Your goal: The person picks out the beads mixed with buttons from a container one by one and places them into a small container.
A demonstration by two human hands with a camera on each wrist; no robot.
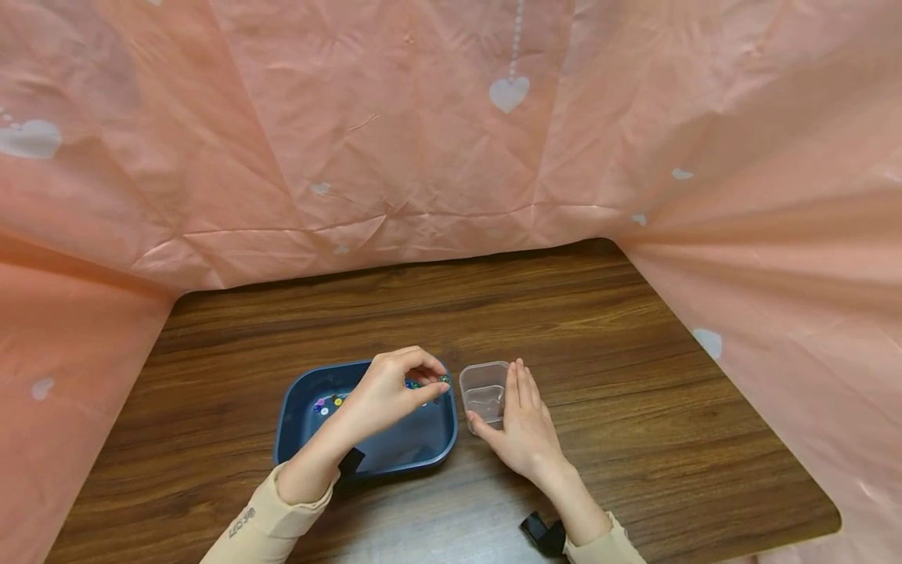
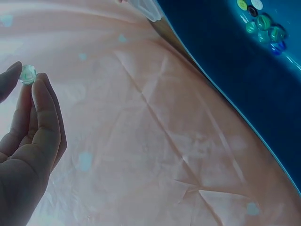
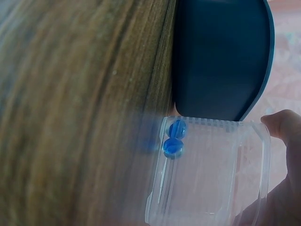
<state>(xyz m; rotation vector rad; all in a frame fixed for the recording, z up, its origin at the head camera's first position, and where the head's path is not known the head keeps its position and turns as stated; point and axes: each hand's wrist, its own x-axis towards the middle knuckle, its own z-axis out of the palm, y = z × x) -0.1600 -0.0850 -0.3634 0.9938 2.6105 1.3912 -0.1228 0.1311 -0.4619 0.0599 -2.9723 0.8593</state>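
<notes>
Between thumb and fingertips my left hand pinches a clear green glass marble. That hand is over the right end of a dark blue tray. More marbles lie in the tray, along with small round button-like pieces in yellow, white and pink. To the tray's right stands a clear plastic container. My right hand holds it, thumb at the near side and extended fingers along the right side. Two blue marbles show inside it in the right wrist view.
The tray and container stand close together on a brown wooden table. A pink curtain with white hearts surrounds the table's back and sides. A black strap piece sits at the right wrist.
</notes>
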